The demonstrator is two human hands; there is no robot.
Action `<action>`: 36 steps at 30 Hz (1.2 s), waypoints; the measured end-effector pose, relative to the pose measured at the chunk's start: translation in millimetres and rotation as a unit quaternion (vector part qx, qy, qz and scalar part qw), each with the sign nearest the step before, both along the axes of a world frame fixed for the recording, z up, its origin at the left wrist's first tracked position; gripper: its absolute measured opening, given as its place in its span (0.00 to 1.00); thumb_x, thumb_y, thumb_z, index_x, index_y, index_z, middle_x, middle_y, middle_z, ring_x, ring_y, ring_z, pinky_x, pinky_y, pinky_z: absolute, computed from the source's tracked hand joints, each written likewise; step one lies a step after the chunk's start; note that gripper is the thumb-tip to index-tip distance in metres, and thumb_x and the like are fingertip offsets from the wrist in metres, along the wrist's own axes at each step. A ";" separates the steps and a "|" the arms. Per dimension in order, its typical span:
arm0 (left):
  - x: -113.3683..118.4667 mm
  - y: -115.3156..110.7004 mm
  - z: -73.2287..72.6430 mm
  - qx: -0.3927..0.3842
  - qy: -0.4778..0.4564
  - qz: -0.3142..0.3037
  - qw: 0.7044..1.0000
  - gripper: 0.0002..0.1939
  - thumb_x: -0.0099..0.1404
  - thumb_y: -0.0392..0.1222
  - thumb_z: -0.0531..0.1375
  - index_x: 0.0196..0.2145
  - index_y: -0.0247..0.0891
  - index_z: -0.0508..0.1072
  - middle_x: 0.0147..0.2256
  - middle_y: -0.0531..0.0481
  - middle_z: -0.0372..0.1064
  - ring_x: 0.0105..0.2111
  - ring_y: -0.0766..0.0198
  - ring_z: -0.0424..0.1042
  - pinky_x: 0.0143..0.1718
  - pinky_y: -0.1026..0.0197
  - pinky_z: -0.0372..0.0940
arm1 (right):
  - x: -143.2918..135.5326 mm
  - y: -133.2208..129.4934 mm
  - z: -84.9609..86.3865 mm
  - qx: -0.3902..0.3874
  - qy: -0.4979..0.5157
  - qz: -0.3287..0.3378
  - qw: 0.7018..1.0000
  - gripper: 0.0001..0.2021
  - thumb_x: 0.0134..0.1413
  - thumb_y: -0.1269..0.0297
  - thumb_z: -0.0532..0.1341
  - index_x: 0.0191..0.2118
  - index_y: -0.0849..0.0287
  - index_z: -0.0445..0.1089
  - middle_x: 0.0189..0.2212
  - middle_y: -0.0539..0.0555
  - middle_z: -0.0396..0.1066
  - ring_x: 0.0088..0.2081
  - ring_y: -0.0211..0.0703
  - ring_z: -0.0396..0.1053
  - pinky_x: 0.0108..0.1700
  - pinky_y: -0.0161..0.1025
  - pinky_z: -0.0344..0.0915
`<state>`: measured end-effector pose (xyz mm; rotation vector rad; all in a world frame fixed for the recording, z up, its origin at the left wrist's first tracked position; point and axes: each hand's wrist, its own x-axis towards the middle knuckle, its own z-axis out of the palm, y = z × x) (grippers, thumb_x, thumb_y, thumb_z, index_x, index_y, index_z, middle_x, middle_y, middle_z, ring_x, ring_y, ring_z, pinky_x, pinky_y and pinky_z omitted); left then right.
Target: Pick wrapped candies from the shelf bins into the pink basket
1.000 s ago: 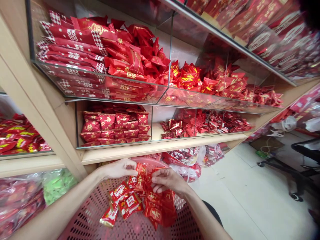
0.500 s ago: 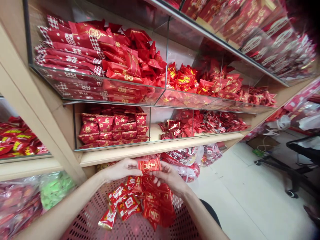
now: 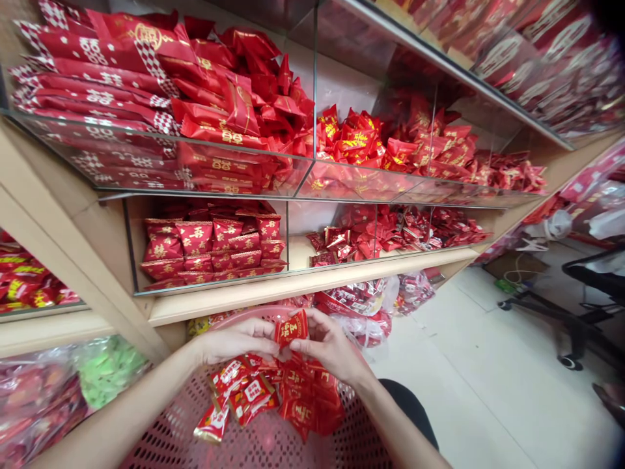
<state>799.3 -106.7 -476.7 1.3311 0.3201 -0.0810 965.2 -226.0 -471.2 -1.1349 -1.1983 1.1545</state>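
Between my hands is a small red snack packet [image 3: 291, 327] with gold characters, held tilted above a pink perforated basket [image 3: 163, 423]. My right hand [image 3: 336, 348] pinches its right side with thumb and fingers. My left hand [image 3: 240, 342] is closed at the packet's lower left edge, its fingertips partly hidden. Below them, several red packets [image 3: 300, 397] with gold print lie heaped in the basket. To their left are red packets with white labels [image 3: 251, 394] and gold ends.
Ahead stands a wooden shelf [image 3: 342, 273] with clear-fronted compartments of red packets [image 3: 212, 244]. Plastic bags of packets [image 3: 361, 319] sit on the floor beneath. A bag with green contents [image 3: 110, 371] is at left. A black wheeled chair [image 3: 551, 316] stands right, and a black rounded object [image 3: 410, 407] beside my right arm.
The packet has turned from nearly level to a tilted position, its right end raised. My left fingers have shifted toward its lower edge. The view has moved slightly closer to the shelves.
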 end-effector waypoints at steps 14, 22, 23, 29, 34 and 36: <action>4.1 4.2 -8.1 0.231 0.007 0.045 0.972 0.13 0.57 0.49 0.57 0.28 0.35 0.69 0.26 0.55 0.64 0.27 0.70 0.60 0.30 0.66 0.56 | -4.5 -2.1 -3.5 0.037 -0.251 -0.108 0.961 0.18 0.44 0.54 0.63 0.40 0.57 0.64 0.21 0.45 0.60 0.23 0.33 0.57 0.24 0.32 0.54; 8.1 -3.7 10.8 0.282 -0.052 0.108 0.952 0.16 0.61 0.51 0.52 0.24 0.35 0.64 0.24 0.56 0.59 0.26 0.70 0.57 0.29 0.66 0.55 | -0.7 -1.6 -9.7 0.026 -0.350 -0.119 0.929 0.17 0.46 0.51 0.61 0.39 0.58 0.66 0.20 0.45 0.61 0.22 0.33 0.56 0.23 0.31 0.52; 8.2 -5.2 11.8 0.280 -0.059 0.111 0.952 0.15 0.60 0.51 0.54 0.24 0.35 0.64 0.24 0.56 0.59 0.26 0.70 0.57 0.29 0.66 0.55 | -0.6 -1.6 -9.9 0.027 -0.355 -0.116 0.927 0.17 0.47 0.52 0.61 0.39 0.58 0.66 0.20 0.45 0.61 0.21 0.33 0.57 0.23 0.31 0.52; 9.5 -8.7 10.7 0.298 -0.074 0.106 0.946 0.10 0.55 0.44 0.60 0.27 0.35 0.65 0.27 0.56 0.62 0.28 0.70 0.60 0.31 0.66 0.58 | -1.6 -2.7 -8.6 0.035 -0.387 -0.096 0.916 0.11 0.48 0.56 0.61 0.35 0.58 0.66 0.21 0.46 0.63 0.22 0.33 0.58 0.24 0.32 0.53; 8.7 -8.8 10.4 0.307 -0.089 0.111 0.941 0.08 0.59 0.42 0.56 0.25 0.35 0.66 0.27 0.55 0.62 0.29 0.69 0.61 0.32 0.66 0.57 | -2.8 -2.5 -7.5 0.031 -0.382 -0.104 0.918 0.13 0.48 0.53 0.60 0.33 0.58 0.66 0.20 0.46 0.63 0.21 0.33 0.58 0.23 0.32 0.52; 7.9 -8.5 9.3 0.306 -0.091 0.114 0.941 0.09 0.59 0.43 0.56 0.25 0.36 0.66 0.27 0.56 0.62 0.29 0.69 0.61 0.33 0.65 0.57 | -2.9 -2.6 -6.9 0.030 -0.378 -0.107 0.919 0.14 0.48 0.52 0.60 0.33 0.58 0.66 0.20 0.46 0.64 0.20 0.33 0.58 0.23 0.32 0.52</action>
